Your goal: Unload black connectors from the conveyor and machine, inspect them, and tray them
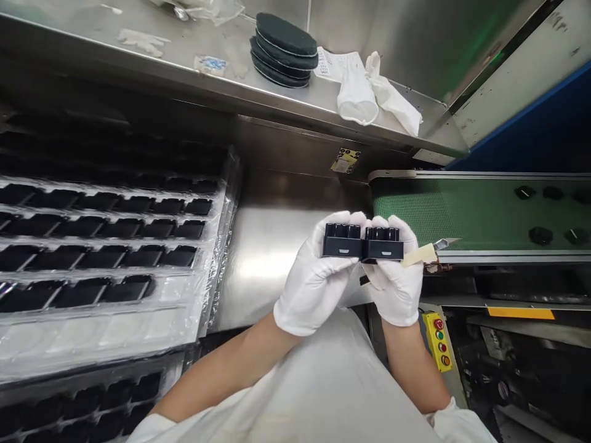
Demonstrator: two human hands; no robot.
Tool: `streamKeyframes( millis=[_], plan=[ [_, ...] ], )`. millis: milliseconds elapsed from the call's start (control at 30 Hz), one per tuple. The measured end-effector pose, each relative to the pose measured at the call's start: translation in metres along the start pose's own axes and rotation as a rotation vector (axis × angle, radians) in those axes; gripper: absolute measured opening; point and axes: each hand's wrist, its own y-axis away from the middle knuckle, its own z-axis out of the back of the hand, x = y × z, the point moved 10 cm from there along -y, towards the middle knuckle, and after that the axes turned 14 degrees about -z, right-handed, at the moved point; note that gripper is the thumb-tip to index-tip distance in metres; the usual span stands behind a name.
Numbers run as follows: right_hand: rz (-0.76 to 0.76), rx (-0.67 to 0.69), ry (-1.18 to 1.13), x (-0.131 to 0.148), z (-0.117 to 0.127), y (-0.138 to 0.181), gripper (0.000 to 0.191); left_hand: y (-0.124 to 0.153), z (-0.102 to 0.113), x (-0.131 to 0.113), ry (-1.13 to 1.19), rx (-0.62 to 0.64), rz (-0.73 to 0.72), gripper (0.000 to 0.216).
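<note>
2 black boxes (342, 248) side by side, held above right edge of counter (263, 240), near left end of belt (484, 215) | left hand (311, 283): fingers grasping one | right hand (398, 294): fingers grasping other, knife (421, 253) jutting out

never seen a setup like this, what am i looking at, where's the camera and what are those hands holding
This one picture comes from a camera worn on a person's head, looking forward and down at their two hands in white gloves. The left hand holds one black part; the right hand holds a similar one beside it. To the left, a clear plastic tray carries rows of black pieces. To the right is a green conveyor belt with a few dark pieces on it. Beyond, a metal shelf holds stacked dark round pads.
</note>
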Motion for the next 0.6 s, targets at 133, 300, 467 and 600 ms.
streamKeyframes(
  millis=[133, 300, 467, 600],
  plan=[
    [0.009, -0.043, 0.056, -0.001, 0.002, -0.012, 0.054, -0.017, 0.001, 0.002, 0.029, 0.021, 0.04, 0.05],
    [0.012, -0.08, 0.065, 0.003, 0.002, -0.025, 0.055, -0.036, 0.001, 0.0, -0.004, 0.037, 0.049, 0.048],
    [0.061, -0.139, 0.138, 0.021, -0.004, -0.032, 0.052, -0.053, -0.005, 0.0, -0.021, 0.076, 0.055, 0.05],
    [0.267, -0.29, 0.388, 0.051, -0.012, -0.027, 0.051, -0.069, -0.011, -0.008, -0.072, 0.052, -0.07, 0.053]
  ],
)
